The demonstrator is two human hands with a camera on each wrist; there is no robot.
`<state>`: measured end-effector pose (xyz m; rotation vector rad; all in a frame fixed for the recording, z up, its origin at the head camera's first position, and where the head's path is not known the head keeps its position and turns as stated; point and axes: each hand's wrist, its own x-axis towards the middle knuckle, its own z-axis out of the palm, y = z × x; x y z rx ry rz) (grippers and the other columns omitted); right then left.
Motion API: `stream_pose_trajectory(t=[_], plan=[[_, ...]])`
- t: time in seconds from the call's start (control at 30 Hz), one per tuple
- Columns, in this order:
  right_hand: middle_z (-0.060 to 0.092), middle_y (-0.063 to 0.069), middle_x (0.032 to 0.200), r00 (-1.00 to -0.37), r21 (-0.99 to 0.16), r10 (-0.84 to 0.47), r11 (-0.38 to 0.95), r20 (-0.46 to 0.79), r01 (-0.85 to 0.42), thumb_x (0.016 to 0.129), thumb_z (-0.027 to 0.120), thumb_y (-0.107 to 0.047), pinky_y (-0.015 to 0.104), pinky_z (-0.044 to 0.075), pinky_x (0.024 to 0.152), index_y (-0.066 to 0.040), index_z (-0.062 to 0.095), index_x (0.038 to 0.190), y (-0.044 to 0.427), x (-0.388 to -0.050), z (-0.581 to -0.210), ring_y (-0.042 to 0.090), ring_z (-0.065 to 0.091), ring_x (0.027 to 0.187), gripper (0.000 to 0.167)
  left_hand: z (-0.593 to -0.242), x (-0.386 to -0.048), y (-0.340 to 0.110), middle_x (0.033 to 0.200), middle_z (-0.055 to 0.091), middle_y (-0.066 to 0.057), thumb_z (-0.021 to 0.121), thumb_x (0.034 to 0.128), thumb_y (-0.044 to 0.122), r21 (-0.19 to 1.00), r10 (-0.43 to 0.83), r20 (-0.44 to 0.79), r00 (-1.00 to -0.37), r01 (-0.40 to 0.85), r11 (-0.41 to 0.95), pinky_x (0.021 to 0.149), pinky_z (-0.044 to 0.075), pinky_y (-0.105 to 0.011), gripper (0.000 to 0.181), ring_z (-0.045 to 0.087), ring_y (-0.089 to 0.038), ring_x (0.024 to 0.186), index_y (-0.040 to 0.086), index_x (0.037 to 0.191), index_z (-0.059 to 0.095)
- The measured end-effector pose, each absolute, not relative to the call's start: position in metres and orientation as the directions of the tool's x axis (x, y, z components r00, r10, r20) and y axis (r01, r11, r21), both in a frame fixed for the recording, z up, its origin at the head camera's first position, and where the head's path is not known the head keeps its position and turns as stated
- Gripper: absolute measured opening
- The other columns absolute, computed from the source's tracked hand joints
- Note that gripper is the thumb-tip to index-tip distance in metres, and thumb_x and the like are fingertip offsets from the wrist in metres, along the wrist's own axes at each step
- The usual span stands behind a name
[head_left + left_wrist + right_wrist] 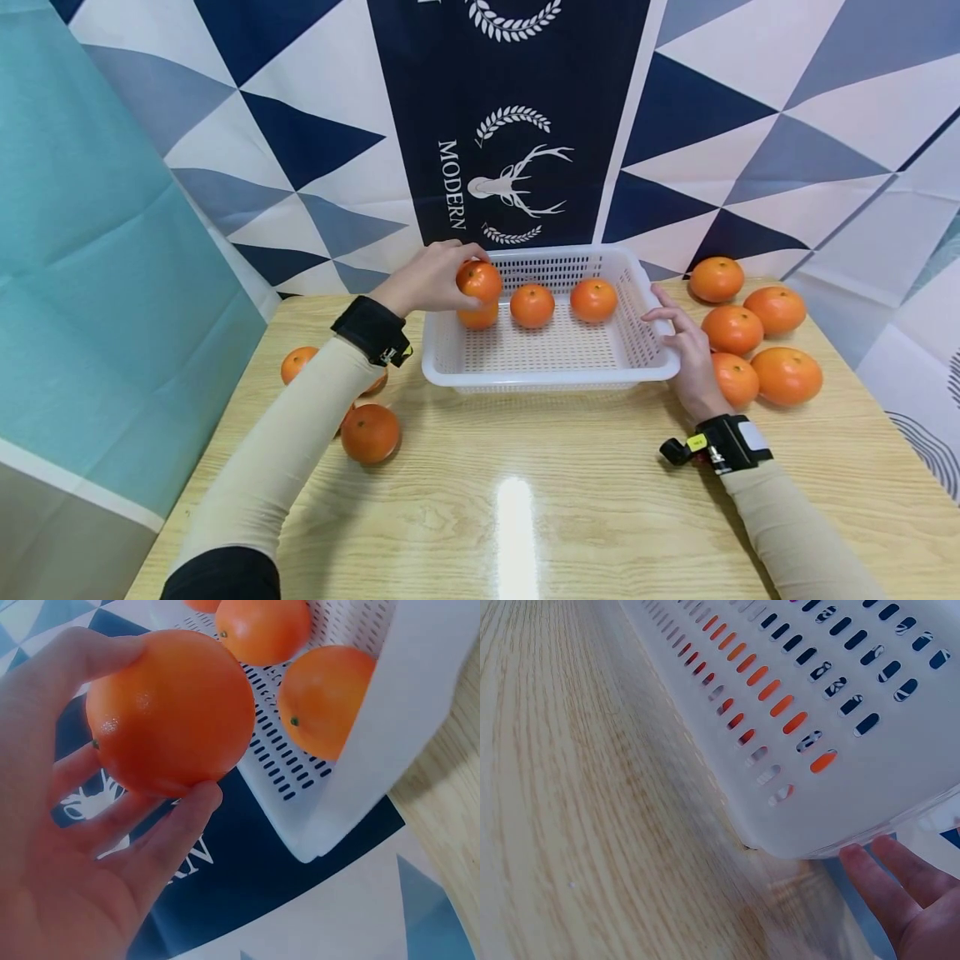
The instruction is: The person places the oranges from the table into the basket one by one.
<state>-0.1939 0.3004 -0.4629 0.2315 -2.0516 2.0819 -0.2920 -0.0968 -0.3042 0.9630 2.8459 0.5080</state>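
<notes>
Left hand (429,280): fingers and thumb curled round a glossy round orange (480,279), held above the basket's left end. Right hand (688,360): fingers fairly straight, touching the basket's right end. Basket (555,379): white plastic, rectangular, slotted; three oranges (595,300) inside, the leftmost partly hidden. Table (607,517): pale wood grain; five loose oranges (785,375) right, others left, partly behind the sleeve (258,467). Cloth (517,75): deer head, "MODERN", upper emblem cut off. Yellow wrist tag (697,442): I can't read it.
</notes>
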Motion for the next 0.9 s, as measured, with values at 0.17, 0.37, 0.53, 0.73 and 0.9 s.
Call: stream_pose_trajectory(t=[0.17, 0.37, 0.53, 0.73, 0.9], plan=[[0.027, 0.002, 0.19, -0.966, -0.966, 0.039, -0.02, 0.255, -0.256, 0.1, 0.034, -0.001, 0.012, 0.06, 0.095, -0.009, 0.07, 0.121, 0.3, -0.193, -0.463, 0.021, 0.04, 0.164, 0.042, -0.307, -0.297, -0.088, 0.142, 0.07, -0.019, 0.086, 0.0913, 0.033, 0.351, 0.612, 0.01, -0.791, 0.576, 0.738, 0.113, 0.054, -0.053, 0.065, 0.064, -0.037, 0.127, 0.013, 0.15, 0.065], [0.026, 0.002, 0.19, -0.969, -0.968, 0.029, -0.039, 0.245, -0.246, 0.101, 0.033, -0.001, 0.014, 0.062, 0.093, -0.009, 0.069, 0.122, 0.299, -0.193, -0.462, 0.019, 0.043, 0.161, 0.042, -0.313, -0.305, -0.078, 0.145, 0.068, -0.018, 0.085, 0.0914, 0.033, 0.374, 0.608, 0.012, -0.794, 0.567, 0.734, 0.119, 0.048, -0.056, 0.065, 0.062, -0.037, 0.13, 0.013, 0.15, 0.065], [0.022, 0.002, 0.191, -0.972, -0.971, 0.017, -0.051, 0.235, -0.235, 0.101, 0.031, -0.001, 0.014, 0.061, 0.095, -0.01, 0.068, 0.122, 0.297, -0.193, -0.461, 0.026, 0.033, 0.169, 0.044, -0.319, -0.31, -0.074, 0.146, 0.068, -0.018, 0.085, 0.0919, 0.032, 0.403, 0.601, 0.004, -0.8, 0.551, 0.731, 0.115, 0.056, -0.052, 0.065, 0.063, -0.036, 0.129, 0.013, 0.15, 0.065], [0.024, 0.003, 0.191, -0.97, -0.968, 0.027, -0.052, 0.243, -0.244, 0.101, 0.032, -0.001, 0.014, 0.062, 0.095, -0.011, 0.069, 0.12, 0.298, -0.194, -0.459, 0.023, 0.038, 0.166, 0.043, -0.324, -0.313, -0.07, 0.142, 0.07, -0.016, 0.086, 0.089, 0.033, 0.42, 0.616, -0.01, -0.788, 0.555, 0.718, 0.111, 0.057, -0.049, 0.063, 0.062, -0.034, 0.126, 0.014, 0.145, 0.065], [0.024, 0.002, 0.191, -0.971, -0.97, 0.027, -0.033, 0.239, -0.24, 0.102, 0.033, -0.001, 0.016, 0.064, 0.088, -0.011, 0.069, 0.121, 0.3, -0.192, -0.46, 0.02, 0.042, 0.163, 0.043, -0.331, -0.313, -0.064, 0.136, 0.071, -0.014, 0.088, 0.088, 0.032, 0.432, 0.642, -0.054, -0.765, 0.562, 0.705, 0.111, 0.057, -0.045, 0.061, 0.063, -0.031, 0.123, 0.013, 0.14, 0.064]])
